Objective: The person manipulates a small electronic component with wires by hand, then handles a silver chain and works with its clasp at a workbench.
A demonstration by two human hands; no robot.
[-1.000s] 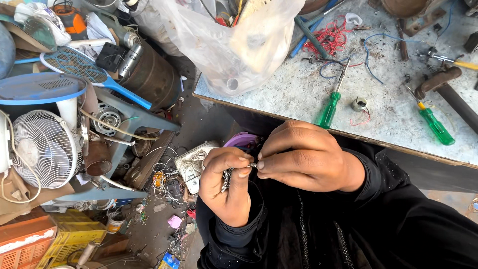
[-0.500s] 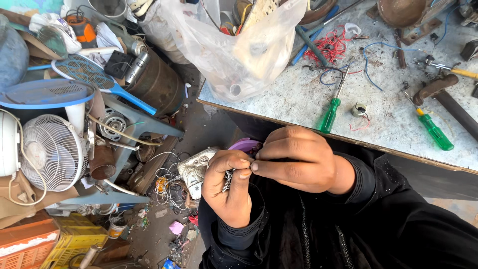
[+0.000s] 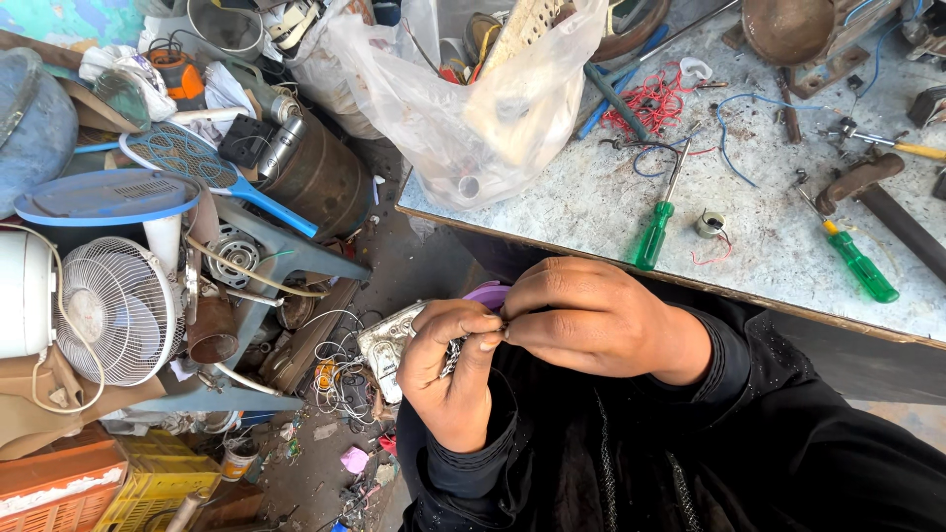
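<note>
Small metal piece (image 3: 452, 357), dark and ridged, sits pinched between our two hands in the head view, just below the near edge of the workbench (image 3: 591, 212) and over our dark clothing. Our left hand (image 3: 448, 369) is curled shut around it, thumb and fingers folded in, so only a short strip of the piece shows between them. Our right hand (image 3: 591, 315) comes in from the right with its fingertips pressed together at the piece's upper end, touching the left thumb. What shows of the piece runs roughly from upper right to lower left; which end is which we cannot tell, as most of it is hidden.

Room is tight. The bench edge lies just above the knuckles, running down toward the right. On the bench, a green screwdriver (image 3: 652, 234) lies near the edge, its handle pointing toward us, with a second green screwdriver (image 3: 859, 264) well off to the right and a clear plastic bag (image 3: 473, 99) hanging over the left corner. To the left, the floor is crowded: a white fan (image 3: 113, 310), a blue racket-shaped swatter (image 3: 197, 163), a rusty drum (image 3: 320, 177) and tangled wires (image 3: 340, 379) close beside the left wrist.
</note>
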